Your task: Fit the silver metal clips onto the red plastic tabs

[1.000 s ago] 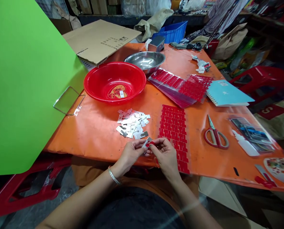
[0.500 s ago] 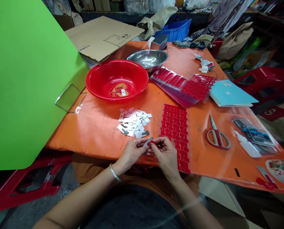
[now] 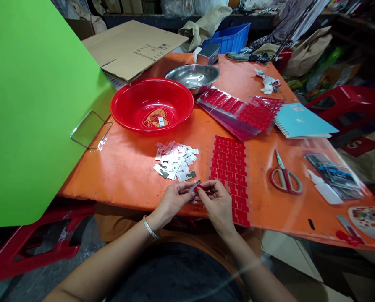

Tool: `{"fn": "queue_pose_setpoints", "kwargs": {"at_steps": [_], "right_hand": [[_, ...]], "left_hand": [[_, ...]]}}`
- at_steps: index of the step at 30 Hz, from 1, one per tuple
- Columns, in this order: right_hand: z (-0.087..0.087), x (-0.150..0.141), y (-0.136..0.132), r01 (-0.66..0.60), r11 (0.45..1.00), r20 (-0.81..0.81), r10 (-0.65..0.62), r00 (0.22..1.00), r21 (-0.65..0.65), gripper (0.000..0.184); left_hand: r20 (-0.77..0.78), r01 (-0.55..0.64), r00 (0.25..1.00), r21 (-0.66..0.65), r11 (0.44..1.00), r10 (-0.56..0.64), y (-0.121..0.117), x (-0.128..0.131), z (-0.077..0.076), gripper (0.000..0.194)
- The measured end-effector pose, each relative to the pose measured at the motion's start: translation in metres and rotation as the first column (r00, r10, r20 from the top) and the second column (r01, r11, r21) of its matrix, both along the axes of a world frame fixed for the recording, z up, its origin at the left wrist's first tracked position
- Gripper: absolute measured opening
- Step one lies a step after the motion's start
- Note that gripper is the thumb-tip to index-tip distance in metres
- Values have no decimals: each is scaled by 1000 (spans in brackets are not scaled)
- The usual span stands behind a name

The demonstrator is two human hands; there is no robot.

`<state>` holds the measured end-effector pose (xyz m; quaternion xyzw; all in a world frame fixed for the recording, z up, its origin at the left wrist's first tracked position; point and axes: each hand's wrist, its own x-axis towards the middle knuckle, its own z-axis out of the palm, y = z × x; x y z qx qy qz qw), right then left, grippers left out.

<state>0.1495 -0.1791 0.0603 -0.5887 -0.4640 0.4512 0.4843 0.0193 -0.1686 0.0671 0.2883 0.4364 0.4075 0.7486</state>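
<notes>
My left hand (image 3: 174, 199) is closed, pinching a small flat metal plate (image 3: 195, 184) near the table's front edge. Against that plate my right hand (image 3: 218, 203) pinches a small red sticker piece (image 3: 199, 188), partly hidden by the fingertips. Just beyond my hands lies a loose heap of silvery metal plates (image 3: 177, 161), a few with dark slots. To the right of the heap is a clear sheet of red stickers (image 3: 228, 167), its lower part beside my right hand. One plate (image 3: 161, 121) lies inside the red basin (image 3: 121, 110).
A steel bowl (image 3: 174, 76) stands behind the basin. More red sticker sheets (image 3: 237, 110), a blue notebook (image 3: 303, 121), scissors (image 3: 286, 178) and a white bottle (image 3: 327, 191) lie to the right. A large green board (image 3: 32, 109) blocks the left, beside a cardboard sheet (image 3: 133, 46).
Both hands stay together over the same plate and red piece, with hardly any finger movement. The whole view has shifted slightly, so the table's things appear a little further left.
</notes>
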Motion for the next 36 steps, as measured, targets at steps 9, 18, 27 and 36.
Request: {"fn": "queue_pose_setpoints", "kwargs": {"at_steps": [9, 18, 27, 36], "right_hand": [[-3, -3, -7, -50, 996, 47, 47, 998, 76, 16], [10, 8, 0, -9, 957, 364, -102, 926, 290, 8], [17, 10, 4, 21, 992, 212, -47, 976, 121, 11], [16, 9, 6, 52, 996, 177, -64, 982, 73, 16]], "left_hand": [[-36, -88, 995, 15, 996, 88, -2, 3, -7, 44], [-54, -106, 993, 47, 993, 109, -3, 8, 2, 37], [-47, -80, 995, 39, 996, 82, -1, 10, 2, 36], [-49, -86, 995, 19, 996, 87, -3, 12, 6, 41]]}}
